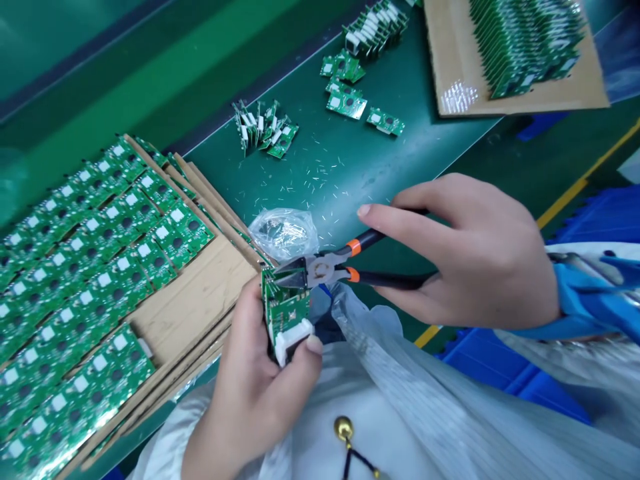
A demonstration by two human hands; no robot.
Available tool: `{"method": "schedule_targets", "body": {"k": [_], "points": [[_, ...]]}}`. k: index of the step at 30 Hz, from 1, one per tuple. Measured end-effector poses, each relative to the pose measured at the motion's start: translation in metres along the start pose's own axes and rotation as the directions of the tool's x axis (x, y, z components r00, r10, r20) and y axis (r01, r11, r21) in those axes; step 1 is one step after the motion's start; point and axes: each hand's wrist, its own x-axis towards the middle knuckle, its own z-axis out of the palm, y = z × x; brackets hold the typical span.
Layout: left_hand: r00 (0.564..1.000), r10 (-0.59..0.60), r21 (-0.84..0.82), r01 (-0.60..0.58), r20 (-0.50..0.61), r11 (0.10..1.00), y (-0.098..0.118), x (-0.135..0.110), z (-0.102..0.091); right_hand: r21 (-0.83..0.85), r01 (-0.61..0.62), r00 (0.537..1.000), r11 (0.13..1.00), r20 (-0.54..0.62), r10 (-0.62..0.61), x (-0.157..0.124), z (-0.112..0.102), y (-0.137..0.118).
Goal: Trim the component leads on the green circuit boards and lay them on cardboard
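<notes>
My left hand (255,393) grips a small green circuit board (284,313) with a white connector at its lower end, held upright in front of my body. My right hand (475,253) is closed round the black handles of a pair of side cutters (330,267) with orange collars. The cutter jaws rest on the top edge of the held board. A crumpled clear plastic bag (285,232) lies just behind the board on the green mat.
Rows of green boards (95,267) lie on stacked cardboard sheets (200,293) at my left. Loose boards (265,127) and cut wire ends are scattered on the green mat (330,167). Another cardboard (460,60) with packed boards sits far right. Blue bins (600,220) stand at the right.
</notes>
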Motion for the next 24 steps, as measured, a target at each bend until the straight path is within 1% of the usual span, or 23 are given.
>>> {"method": "schedule_targets", "body": {"k": [4, 10, 15, 19, 24], "points": [[1.000, -0.016, 0.017, 0.016, 0.001, 1.000, 0.001, 0.000, -0.001, 0.003, 0.006, 1.000, 1.000, 0.020, -0.006, 0.002, 0.000, 0.001], [0.999, -0.037, 0.040, 0.036, 0.005, 0.999, 0.003, 0.000, -0.003, -0.046, 0.045, 0.999, 0.998, 0.023, -0.044, 0.005, 0.000, 0.002], [0.997, -0.063, 0.069, 0.061, 0.037, 0.996, 0.003, 0.001, -0.003, -0.042, 0.038, 0.999, 0.998, 0.022, -0.037, 0.008, 0.002, 0.002], [0.998, -0.064, 0.095, 0.061, 0.028, 0.994, 0.003, 0.002, -0.003, -0.026, 0.057, 0.998, 0.998, 0.011, -0.056, 0.010, 0.003, 0.001], [0.999, -0.053, 0.022, 0.053, 0.004, 0.998, 0.002, 0.003, 0.000, -0.027, 0.029, 0.997, 0.999, 0.070, -0.027, 0.012, 0.002, -0.002]]}}
